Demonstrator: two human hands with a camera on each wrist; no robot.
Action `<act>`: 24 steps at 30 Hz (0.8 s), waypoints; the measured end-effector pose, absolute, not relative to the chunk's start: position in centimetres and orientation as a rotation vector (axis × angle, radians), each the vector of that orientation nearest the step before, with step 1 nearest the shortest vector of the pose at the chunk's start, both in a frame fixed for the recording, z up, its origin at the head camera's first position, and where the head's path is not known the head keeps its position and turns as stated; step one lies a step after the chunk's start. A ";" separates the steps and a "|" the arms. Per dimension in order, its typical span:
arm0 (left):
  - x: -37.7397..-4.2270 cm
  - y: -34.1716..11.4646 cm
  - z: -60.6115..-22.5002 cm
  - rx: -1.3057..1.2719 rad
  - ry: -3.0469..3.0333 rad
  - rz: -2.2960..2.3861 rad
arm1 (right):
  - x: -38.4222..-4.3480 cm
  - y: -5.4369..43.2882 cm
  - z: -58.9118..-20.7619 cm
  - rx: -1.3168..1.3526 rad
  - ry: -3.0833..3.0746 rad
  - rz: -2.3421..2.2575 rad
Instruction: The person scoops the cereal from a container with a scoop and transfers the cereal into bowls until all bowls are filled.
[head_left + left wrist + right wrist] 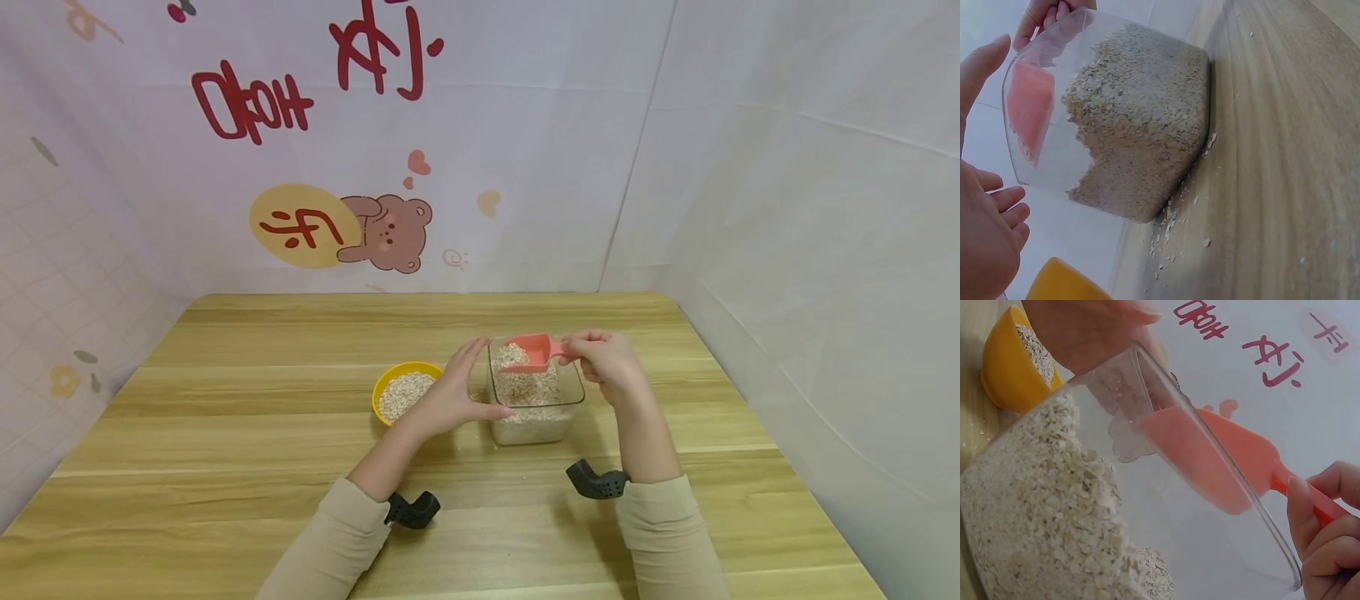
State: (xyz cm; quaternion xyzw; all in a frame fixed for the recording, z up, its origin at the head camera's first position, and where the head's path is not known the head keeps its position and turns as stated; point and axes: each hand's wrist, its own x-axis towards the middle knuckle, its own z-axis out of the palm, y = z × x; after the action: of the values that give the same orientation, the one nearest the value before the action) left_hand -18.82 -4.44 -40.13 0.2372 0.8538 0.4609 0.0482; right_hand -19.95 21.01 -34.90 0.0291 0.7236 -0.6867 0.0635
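Observation:
In my right hand [611, 362] I grip the handle of a coral-pink scoop [537, 353], which carries rolled oats. The scoop sits at the rim of a clear rectangular container [534, 433], its lower part seen through the wall in the right wrist view. Oats [1141, 94] are heaped unevenly inside the container. Spread fingers and thumb mark my left hand [447, 398], beside the container's left side near the rim; it holds nothing. Left of the container a yellow bowl [377, 392] contains oats, partly hidden behind my left hand.
Loose oat flakes [1169, 222] lie on the wooden table [247, 417] beside the container. White cloth [525, 167] with printed characters and a bear hangs behind the table, and more cloth stands along the right side. A black device [596, 481] is at each wrist.

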 end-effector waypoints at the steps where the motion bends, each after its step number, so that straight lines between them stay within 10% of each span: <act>1: -18.8 -4.5 -40.1 0.719 2.608 1.406 | -19.9 21.0 -34.9 0.084 2.183 -2.081; 24: -17.8 -7.3 -38.8 0.695 2.680 1.391 | -19.2 20.1 -34.3 0.000 2.078 -2.205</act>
State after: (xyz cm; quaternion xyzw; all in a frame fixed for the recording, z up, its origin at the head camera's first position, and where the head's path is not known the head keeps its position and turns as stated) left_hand -17.81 -7.32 -38.80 0.2244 0.8647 0.4489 0.0217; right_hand -19.17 20.08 -34.30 0.0001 0.6849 -0.7265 0.0559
